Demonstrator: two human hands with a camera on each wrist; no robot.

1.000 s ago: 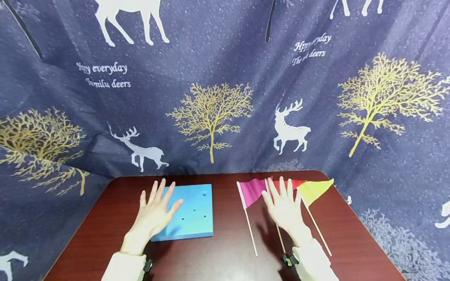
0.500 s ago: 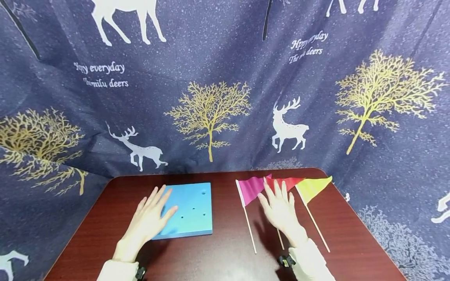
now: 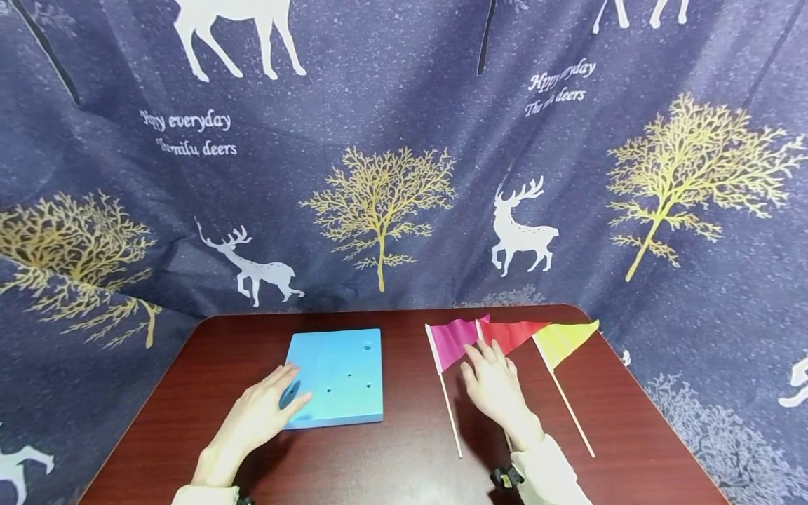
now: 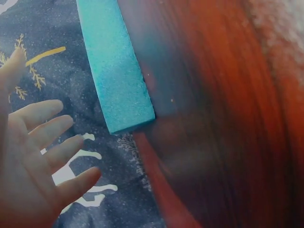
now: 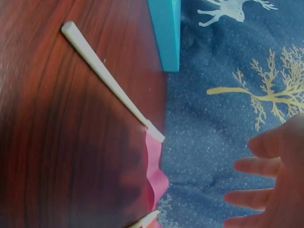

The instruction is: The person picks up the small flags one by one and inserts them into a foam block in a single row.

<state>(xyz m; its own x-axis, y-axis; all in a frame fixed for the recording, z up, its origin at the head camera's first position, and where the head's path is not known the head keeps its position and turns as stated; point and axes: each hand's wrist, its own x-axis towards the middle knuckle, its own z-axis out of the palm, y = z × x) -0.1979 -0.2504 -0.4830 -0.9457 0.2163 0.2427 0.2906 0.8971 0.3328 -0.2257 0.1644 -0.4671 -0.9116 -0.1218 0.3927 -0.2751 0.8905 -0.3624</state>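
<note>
On the dark red table point(image 3: 404, 449), the left hand point(image 3: 255, 419) hovers flat with fingers spread and holding nothing, its fingertips over the near left corner of the blue foam block point(image 3: 341, 375), which lies toward the left edge with its holes facing up. The right hand point(image 3: 495, 389), likewise spread and empty, is over the stick of the red flag point(image 3: 511, 334). That flag lies flat between the pink flag point(image 3: 451, 341) and the yellow flag point(image 3: 564, 339) near the far right corner, sticks pointing toward the person and so within easy reach.

Left hand point(image 3: 255, 419), fingers straight, lies at the blue block's point(image 3: 337, 375) 8 o'clock corner. Right hand point(image 3: 495, 389), fingers relaxed, covers the red flag's point(image 3: 511, 333) stick, between pink flag point(image 3: 449, 344) and yellow flag point(image 3: 562, 340).
</note>
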